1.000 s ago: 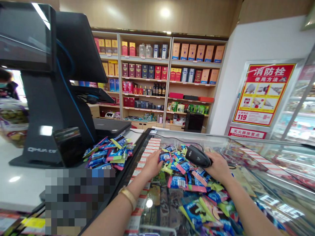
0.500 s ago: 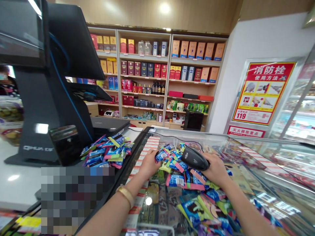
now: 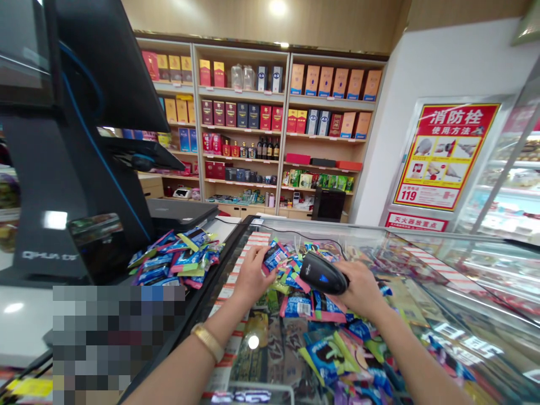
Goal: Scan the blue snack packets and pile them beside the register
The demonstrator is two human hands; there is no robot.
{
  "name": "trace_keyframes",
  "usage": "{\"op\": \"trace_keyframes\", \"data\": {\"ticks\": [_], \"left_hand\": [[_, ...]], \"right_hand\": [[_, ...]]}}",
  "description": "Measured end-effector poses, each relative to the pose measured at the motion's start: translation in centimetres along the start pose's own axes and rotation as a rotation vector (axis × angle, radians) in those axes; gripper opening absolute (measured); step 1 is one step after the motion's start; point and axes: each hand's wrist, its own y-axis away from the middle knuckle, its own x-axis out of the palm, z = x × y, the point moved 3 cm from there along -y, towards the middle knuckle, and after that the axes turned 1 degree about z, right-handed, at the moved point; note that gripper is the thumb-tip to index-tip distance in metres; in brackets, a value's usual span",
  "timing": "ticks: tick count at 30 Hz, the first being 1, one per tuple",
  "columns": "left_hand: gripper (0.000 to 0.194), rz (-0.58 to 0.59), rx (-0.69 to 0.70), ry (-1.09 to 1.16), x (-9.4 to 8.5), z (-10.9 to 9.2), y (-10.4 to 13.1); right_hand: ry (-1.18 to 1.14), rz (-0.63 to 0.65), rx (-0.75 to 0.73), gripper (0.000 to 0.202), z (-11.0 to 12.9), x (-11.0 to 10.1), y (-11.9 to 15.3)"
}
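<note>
My left hand (image 3: pixel 251 274), with a gold bracelet (image 3: pixel 208 342) on its wrist, grips a small blue snack packet (image 3: pixel 275 255) by its edge. A black barcode scanner (image 3: pixel 323 274) is held in my right hand (image 3: pixel 363 289), its head pointing left toward that packet. A blue light shows on the scanner's top. Beneath both hands, blue, pink and green snack packets (image 3: pixel 297 306) lie loose on the glass countertop (image 3: pixel 253 374). More of them form a heap (image 3: pixel 333 357) nearer to me, partly hidden by my right forearm.
Another packet pile (image 3: pixel 179 259) lies left of the glass, beside a black checkout terminal (image 3: pixel 46 214). The scanner's cord (image 3: pixel 304 232) runs across the counter's far end. Shelves (image 3: pixel 242 152) of boxes and bottles stand behind; a red fire-hydrant poster (image 3: pixel 447 154) hangs at right.
My left hand has tilted the packet up and now shows more of its face. The scanner has shifted slightly left, and a blue light is visible on it. The view has turned slightly right.
</note>
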Motion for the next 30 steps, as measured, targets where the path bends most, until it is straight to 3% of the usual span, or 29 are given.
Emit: {"op": "trace_keyframes", "data": {"ticks": [5, 9, 15, 20, 25, 27, 30], "left_hand": [[0.052, 0.022, -0.021, -0.096, -0.3, -0.3, 0.0], [0.051, 0.109, -0.151, -0.385, -1.5, 0.0, -0.4], [0.037, 0.204, -0.354, -0.759, -4.0, 2.9, -0.5], [0.037, 0.325, -0.409, -0.875, -4.0, 4.0, 0.0], [0.037, 0.256, -0.398, -0.730, -3.7, 2.6, -0.3], [0.043, 0.273, -0.336, -0.500, -2.8, 1.8, -0.4], [0.056, 0.418, -0.203, -0.050, -0.7, 0.2, 0.2]], "right_hand": [[0.006, -0.050, -0.015, 0.019, -0.1, 0.1, 0.2], [0.037, -0.094, -0.050, 0.020, -0.3, 0.1, 0.4], [0.059, -0.151, -0.075, 0.021, -0.4, -0.1, 0.5], [0.047, -0.174, -0.052, 0.020, -0.5, -0.2, 0.3], [0.052, -0.198, -0.045, 0.026, -0.9, -0.2, 0.4], [0.056, -0.194, -0.046, 0.027, -1.0, -0.1, 0.5], [0.073, -0.205, -0.052, 0.026, -1.1, -0.1, 0.5]]}}
